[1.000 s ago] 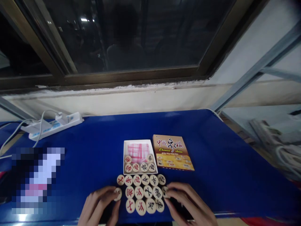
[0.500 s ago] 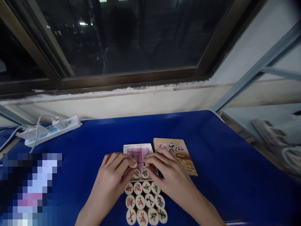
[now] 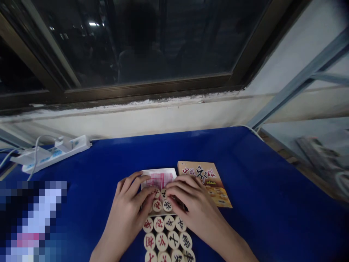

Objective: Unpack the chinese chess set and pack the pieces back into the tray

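Reaching over a white box (image 3: 157, 170) at the lower centre of the frame, you have both hands bent towards each other. Your left hand (image 3: 149, 194) has its curled fingers against a red-marked piece (image 3: 156, 193); your right hand (image 3: 169, 193) has its curled fingers at a black-marked piece (image 3: 163, 194) just beside it. Whether either set of fingers grips or only touches, you cannot tell. Both round pieces are inside the box, in front of a pink-lined sheet (image 3: 160, 179); nearer you in the box, a red and a black piece show between your hands. Below the box, rows of pieces (image 3: 161, 242) lie on the blue worktop (image 3: 117, 156), red on the left, black on the right. Right of the box lies a "Chinese chess" cover (image 3: 218, 191), partly hidden by your right hand. A white power strip (image 3: 61, 154) lies at left.
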`<state>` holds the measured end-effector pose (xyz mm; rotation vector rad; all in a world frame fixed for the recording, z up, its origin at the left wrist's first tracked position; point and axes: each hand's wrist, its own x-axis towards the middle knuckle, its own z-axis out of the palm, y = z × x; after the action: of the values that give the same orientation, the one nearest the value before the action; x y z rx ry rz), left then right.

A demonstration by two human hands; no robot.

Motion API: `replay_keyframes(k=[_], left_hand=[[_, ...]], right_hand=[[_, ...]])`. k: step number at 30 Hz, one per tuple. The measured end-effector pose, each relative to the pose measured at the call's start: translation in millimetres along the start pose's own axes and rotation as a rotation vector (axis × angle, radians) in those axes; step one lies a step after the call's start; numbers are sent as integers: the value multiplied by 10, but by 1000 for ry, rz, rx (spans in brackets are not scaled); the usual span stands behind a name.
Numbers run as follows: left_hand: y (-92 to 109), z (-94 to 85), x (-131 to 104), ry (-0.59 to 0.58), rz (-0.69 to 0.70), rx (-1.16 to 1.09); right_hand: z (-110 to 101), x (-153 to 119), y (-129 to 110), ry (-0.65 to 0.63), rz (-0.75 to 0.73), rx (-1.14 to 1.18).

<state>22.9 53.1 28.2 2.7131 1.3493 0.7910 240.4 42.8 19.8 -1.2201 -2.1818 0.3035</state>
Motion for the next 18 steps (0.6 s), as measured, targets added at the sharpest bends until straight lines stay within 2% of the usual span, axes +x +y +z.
replay_keyframes(k=[7, 13, 18], left_hand=[[23, -3, -5, -21, -13, -4], [-2, -33, -40, 18, -46, -82], [-22, 6, -55, -61, -35, -37]], right_hand=[[-10, -19, -29, 33, 16, -40], [-59, -30, -35, 114, 74, 18], [-42, -32, -50, 45, -5, -3]])
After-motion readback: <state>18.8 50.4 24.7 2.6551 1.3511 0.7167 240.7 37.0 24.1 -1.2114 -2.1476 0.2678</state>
